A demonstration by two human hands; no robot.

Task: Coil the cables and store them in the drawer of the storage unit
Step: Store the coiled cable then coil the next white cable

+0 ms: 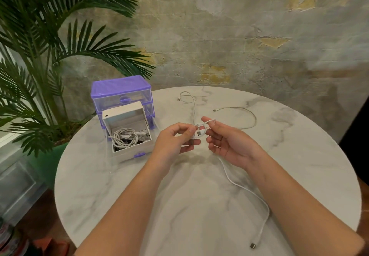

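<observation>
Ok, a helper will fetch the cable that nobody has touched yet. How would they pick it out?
Start at the round marble table and look to its far side, right of the purple storage unit. The loose white cable lies there in an open curve, beyond the hands. Unlike the cable being coiled or the bundle in the open drawer, it lies flat, uncoiled and unheld.

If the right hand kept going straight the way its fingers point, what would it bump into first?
The right hand points up and left, at the left hand close by. It would probably meet those fingers first, with the white cable loop pinched between them. Farther along that line stands the open drawer, though depth is hard to judge.
</observation>
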